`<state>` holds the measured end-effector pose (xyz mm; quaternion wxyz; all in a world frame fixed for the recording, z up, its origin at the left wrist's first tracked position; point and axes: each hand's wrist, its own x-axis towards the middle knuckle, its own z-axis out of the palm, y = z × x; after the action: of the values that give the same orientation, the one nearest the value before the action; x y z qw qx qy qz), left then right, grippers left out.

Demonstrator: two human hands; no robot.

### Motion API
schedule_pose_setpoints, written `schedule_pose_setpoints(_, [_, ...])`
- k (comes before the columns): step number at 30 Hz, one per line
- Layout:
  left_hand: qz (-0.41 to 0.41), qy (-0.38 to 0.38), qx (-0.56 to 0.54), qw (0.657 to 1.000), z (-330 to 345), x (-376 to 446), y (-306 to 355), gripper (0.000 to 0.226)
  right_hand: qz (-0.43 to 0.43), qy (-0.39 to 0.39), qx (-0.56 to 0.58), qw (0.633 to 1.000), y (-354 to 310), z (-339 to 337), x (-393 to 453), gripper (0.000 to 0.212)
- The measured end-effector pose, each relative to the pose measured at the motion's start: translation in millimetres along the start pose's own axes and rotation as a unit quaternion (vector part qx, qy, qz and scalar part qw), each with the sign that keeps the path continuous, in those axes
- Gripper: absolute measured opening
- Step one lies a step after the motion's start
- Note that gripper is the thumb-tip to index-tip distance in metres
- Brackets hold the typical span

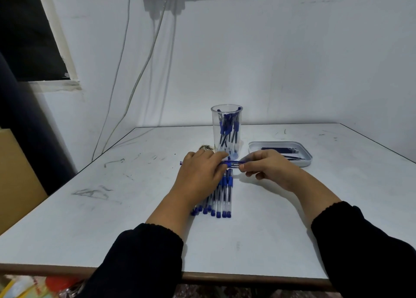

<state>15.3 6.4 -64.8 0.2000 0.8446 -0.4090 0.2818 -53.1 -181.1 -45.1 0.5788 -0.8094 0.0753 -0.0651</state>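
Note:
A blue pen [231, 162] lies crosswise just above the table, held at both ends. My left hand [200, 176] grips its left part, the tip poking out past the knuckles. My right hand [267, 168] pinches its right end between thumb and fingers. Below them, several clear pens with blue caps [221, 198] lie side by side on the white table [135, 207], partly hidden under my left hand. A clear plastic cup [227, 131] behind the hands holds several more blue pens upright.
A shallow white tray [281, 144] with dark refills sits at the right behind my right hand. A small crumpled object [48, 148] lies left of the cup. Cables hang down the wall at the back left. A brown board stands off the table's left edge.

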Motion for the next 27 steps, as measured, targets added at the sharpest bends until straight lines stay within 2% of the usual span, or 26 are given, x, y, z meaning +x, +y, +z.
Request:
schedule_pose_setpoints(2, [0.031, 0.002, 0.034, 0.999, 3, 0, -1, 0.032, -0.006, -0.014, -0.017, 1.0, -2, 0, -2, 0.014])
schedule_pose_setpoints(7, [0.055, 0.017, 0.02, 0.998, 4, 0, 1, 0.011, -0.031, -0.015, -0.028, 0.999, -4, 2, -4, 0.018])
schedule_pose_setpoints(17, [0.026, 0.04, 0.027, 0.998, 0, -1, 9, 0.016, -0.072, 0.017, -0.043, 0.996, -6, 3, -5, 0.017])
schedule_pose_setpoints(27, [0.051, 0.053, 0.058, 0.996, 3, 0, 11, 0.016, -0.065, 0.02, -0.065, 0.996, -4, 1, -3, 0.017])
